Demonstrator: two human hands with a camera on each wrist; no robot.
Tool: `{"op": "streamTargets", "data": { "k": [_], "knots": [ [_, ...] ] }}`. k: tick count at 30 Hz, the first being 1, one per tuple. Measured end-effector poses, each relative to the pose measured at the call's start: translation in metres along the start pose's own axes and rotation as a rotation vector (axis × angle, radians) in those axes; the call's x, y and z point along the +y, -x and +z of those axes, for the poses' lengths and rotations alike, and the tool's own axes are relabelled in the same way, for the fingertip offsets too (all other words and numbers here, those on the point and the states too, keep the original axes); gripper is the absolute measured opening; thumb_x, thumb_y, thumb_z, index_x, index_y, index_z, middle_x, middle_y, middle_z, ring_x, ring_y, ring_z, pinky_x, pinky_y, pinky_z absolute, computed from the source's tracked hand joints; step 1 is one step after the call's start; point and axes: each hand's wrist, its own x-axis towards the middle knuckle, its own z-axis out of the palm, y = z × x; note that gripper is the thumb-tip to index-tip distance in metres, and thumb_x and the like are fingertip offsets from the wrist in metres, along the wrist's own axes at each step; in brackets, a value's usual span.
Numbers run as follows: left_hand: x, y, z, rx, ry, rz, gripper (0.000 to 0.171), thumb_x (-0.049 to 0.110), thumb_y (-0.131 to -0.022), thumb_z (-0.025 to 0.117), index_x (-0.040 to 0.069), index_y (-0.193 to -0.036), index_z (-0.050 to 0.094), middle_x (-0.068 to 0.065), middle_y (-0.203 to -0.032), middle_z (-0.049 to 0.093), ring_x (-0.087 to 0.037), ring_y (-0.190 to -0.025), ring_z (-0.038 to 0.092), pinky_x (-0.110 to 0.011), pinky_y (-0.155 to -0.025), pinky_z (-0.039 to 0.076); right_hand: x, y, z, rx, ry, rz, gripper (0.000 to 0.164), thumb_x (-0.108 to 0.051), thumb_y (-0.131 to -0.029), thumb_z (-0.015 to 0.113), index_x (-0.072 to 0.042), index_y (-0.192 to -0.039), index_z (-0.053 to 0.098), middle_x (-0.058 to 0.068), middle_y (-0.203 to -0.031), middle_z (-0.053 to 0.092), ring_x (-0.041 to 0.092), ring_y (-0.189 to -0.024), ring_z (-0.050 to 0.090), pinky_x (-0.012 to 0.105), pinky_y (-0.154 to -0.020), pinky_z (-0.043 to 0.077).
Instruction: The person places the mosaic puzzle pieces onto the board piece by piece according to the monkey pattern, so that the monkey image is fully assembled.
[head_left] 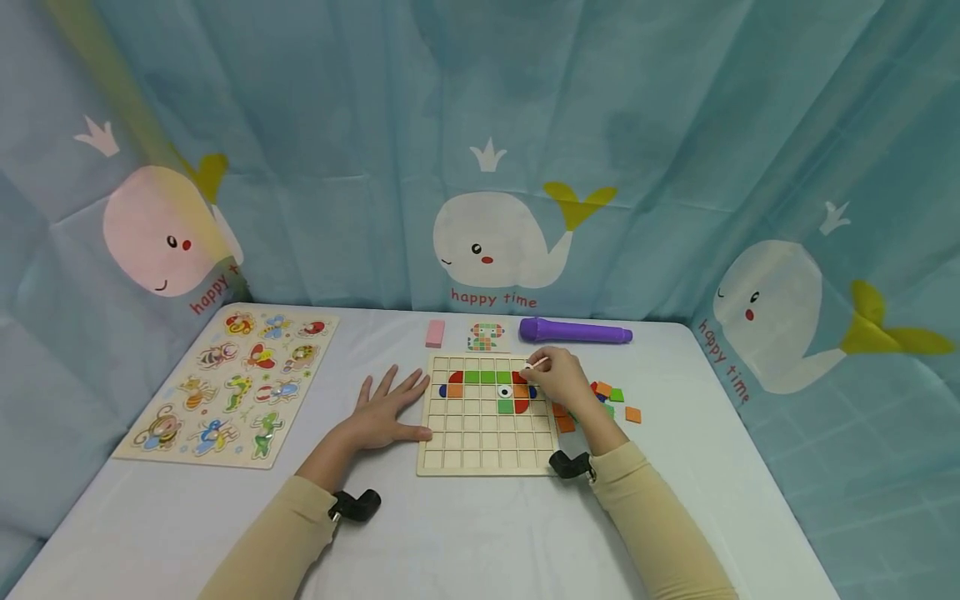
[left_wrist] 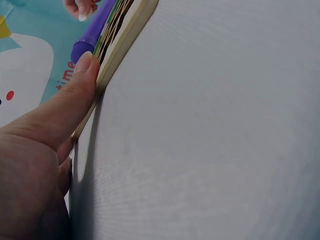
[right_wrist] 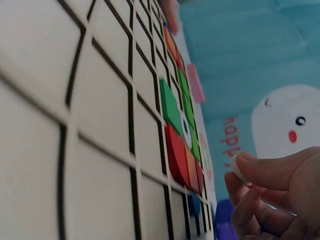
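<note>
A wooden grid board [head_left: 480, 442] lies flat on the table. Coloured pieces fill some of its upper cells: green squares [head_left: 487, 377], red quarter-rounds, orange squares, blue pieces and a white eye tile [head_left: 505, 392]. Over the board's upper right corner my right hand [head_left: 562, 382] pinches a small white disc-like piece [right_wrist: 240, 171] between thumb and forefinger, its edge showing in the right wrist view. With fingers spread, my left hand [head_left: 381, 419] rests at the board's left side, and its thumb [left_wrist: 82, 82] touches the edge.
Loose coloured tiles [head_left: 633, 414] lie right of the board, partly behind the right hand. Beyond it sit a pink block [head_left: 435, 333], a pattern card [head_left: 501, 340] and a purple microphone-shaped object [head_left: 577, 332]. An insect picture puzzle [head_left: 187, 414] occupies the left. A curtain hangs behind.
</note>
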Motion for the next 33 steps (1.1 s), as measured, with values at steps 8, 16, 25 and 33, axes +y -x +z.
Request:
{"op": "streamTargets", "data": {
  "k": [8,16,25,33],
  "knots": [
    [-0.001,-0.001,0.000,-0.004,-0.002,-0.006,0.109,0.075,-0.075,0.071,0.027,-0.162,0.024,0.001,-0.171,0.014,-0.037,-0.157,-0.010,-0.064,-0.119,-0.016,-0.019,0.004,0.025,-0.042,-0.085,-0.078,0.021,-0.022,-0.098,0.068,-0.012,-0.115,0.073,0.005,-0.094,0.075,0.021,-0.070,0.066,0.032,-0.059,0.051],
    [0.003,-0.001,-0.004,-0.001,0.013,0.008,0.108,0.072,-0.077,0.072,0.024,-0.162,0.026,-0.002,-0.171,0.015,-0.039,-0.156,-0.009,-0.066,-0.119,-0.015,-0.029,0.001,0.047,-0.010,-0.091,-0.135,0.012,-0.024,-0.095,0.073,-0.012,-0.098,0.073,0.000,-0.085,0.071,0.014,-0.071,0.063,0.030,-0.061,0.052],
    [0.002,0.000,-0.005,-0.004,-0.005,-0.001,0.107,0.072,-0.077,0.071,0.024,-0.162,0.025,-0.001,-0.171,0.015,-0.038,-0.157,-0.008,-0.066,-0.119,-0.014,-0.041,-0.002,0.066,-0.040,0.046,-0.155,0.010,-0.026,-0.093,0.075,-0.016,-0.093,0.073,-0.005,-0.078,0.067,0.013,-0.067,0.058,0.029,-0.062,0.047],
    [0.002,0.002,-0.004,0.006,-0.006,0.011,0.106,0.071,-0.078,0.071,0.023,-0.161,0.027,-0.002,-0.170,0.016,-0.040,-0.156,-0.006,-0.067,-0.119,-0.013,-0.052,0.001,0.073,-0.055,0.222,-0.148,0.012,-0.031,-0.092,0.076,-0.020,-0.088,0.074,-0.007,-0.080,0.066,0.011,-0.069,0.058,0.029,-0.060,0.047]
  ]
}}
